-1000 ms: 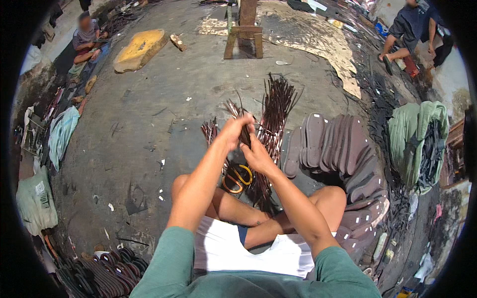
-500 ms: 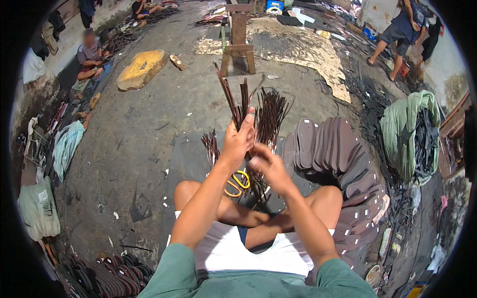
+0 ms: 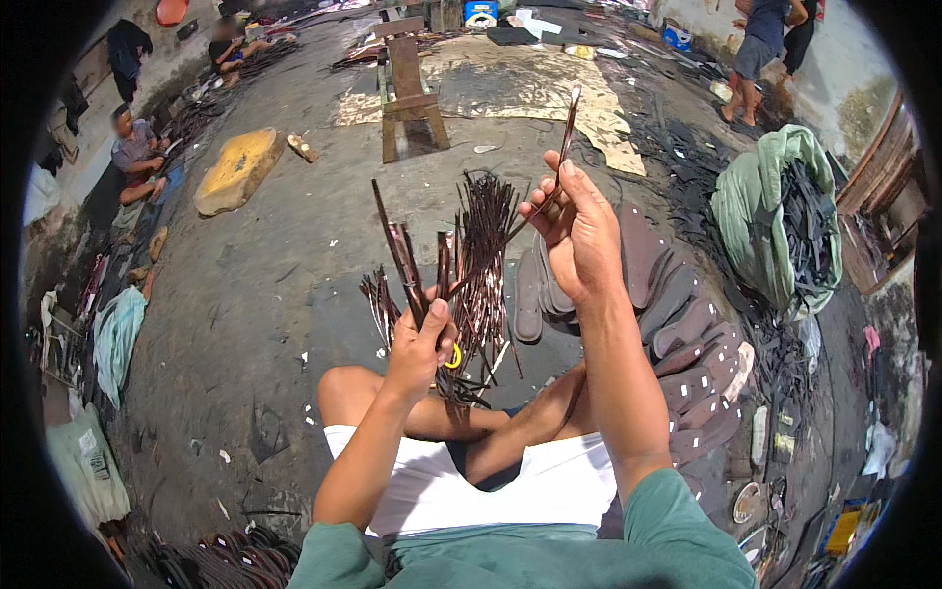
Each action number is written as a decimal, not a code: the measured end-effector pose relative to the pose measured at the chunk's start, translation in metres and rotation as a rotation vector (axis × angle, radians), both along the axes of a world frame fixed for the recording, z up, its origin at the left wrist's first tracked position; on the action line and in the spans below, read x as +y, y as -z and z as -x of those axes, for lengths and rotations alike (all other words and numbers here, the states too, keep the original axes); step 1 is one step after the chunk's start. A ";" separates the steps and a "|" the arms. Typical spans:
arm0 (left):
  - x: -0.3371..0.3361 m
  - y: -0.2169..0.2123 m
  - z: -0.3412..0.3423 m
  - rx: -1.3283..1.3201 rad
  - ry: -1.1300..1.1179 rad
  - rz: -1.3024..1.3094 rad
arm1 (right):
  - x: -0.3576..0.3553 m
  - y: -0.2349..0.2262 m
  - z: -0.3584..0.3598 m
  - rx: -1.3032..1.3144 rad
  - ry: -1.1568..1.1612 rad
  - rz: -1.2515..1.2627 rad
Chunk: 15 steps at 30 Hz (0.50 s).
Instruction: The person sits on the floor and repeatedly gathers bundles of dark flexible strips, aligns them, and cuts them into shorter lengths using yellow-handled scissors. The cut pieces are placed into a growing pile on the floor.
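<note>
The left hand (image 3: pixel 420 346) is closed around a small bundle of dark brown strips (image 3: pixel 404 260), gripping them low so that their upper ends fan up and away above the fist. A yellow loop, probably a scissor handle (image 3: pixel 453 355), shows just beside this hand, though most of it is hidden. The right hand (image 3: pixel 579 231) is raised higher and farther out, its fingers (image 3: pixel 549 196) pinched on a single thin strip (image 3: pixel 567 133) that stands nearly upright above them. That one strip is well apart from the bundle, with open air between the two hands.

To handle this well, it seems wise to keep the left fist firm near the base so the strips do not splay or slip, and to pinch the lone strip lightly, close to its lower end, so it stays straight and easy to look over.

Below both hands the person sits cross-legged on the concrete floor (image 3: pixel 294 285). Just beyond the knees lies a larger loose heap of strips (image 3: pixel 486 245), and to its right a fanned stack of dark sandal soles (image 3: pixel 677 304), overlapping like tiles. Farther right stands a green sack (image 3: pixel 756 211) stuffed with dark straps. Farther out still are a wooden stool (image 3: pixel 407 88), a yellowish slab (image 3: pixel 235 167), and other people seated and standing near the walls.
</note>
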<state>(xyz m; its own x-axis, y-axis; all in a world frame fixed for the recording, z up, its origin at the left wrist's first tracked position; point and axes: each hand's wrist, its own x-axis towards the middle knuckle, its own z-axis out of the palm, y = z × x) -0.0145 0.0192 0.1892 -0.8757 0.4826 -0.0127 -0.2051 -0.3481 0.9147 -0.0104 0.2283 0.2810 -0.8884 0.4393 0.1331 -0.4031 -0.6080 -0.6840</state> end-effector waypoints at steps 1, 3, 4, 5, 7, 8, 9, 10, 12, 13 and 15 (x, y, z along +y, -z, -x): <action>0.001 0.001 -0.001 0.008 -0.002 -0.006 | 0.003 -0.004 -0.004 0.016 0.003 -0.006; 0.001 0.001 -0.001 0.012 0.024 -0.019 | 0.009 -0.010 -0.013 0.044 0.030 -0.008; 0.003 -0.001 -0.002 0.011 0.008 -0.026 | 0.012 -0.013 -0.015 0.067 0.059 0.016; 0.003 -0.001 -0.003 -0.002 0.032 -0.052 | 0.016 -0.017 -0.016 0.090 0.089 0.040; -0.003 -0.001 -0.003 -0.027 0.106 -0.047 | 0.028 -0.024 -0.019 0.145 0.127 0.049; -0.002 0.000 -0.004 -0.014 0.129 -0.046 | 0.034 -0.028 -0.021 0.154 0.151 0.018; -0.002 0.000 -0.005 -0.008 0.113 -0.027 | 0.038 -0.031 -0.022 0.157 0.166 -0.009; -0.002 0.001 -0.005 -0.002 0.095 -0.009 | 0.041 -0.035 -0.023 0.160 0.178 -0.036; 0.000 -0.001 -0.006 0.014 0.064 0.010 | 0.046 -0.039 -0.026 0.182 0.198 -0.050; 0.001 -0.002 -0.007 0.021 0.044 0.021 | 0.048 -0.040 -0.027 0.197 0.199 -0.062; 0.002 -0.007 -0.011 -0.006 0.047 0.062 | 0.052 -0.044 -0.027 0.225 0.198 -0.068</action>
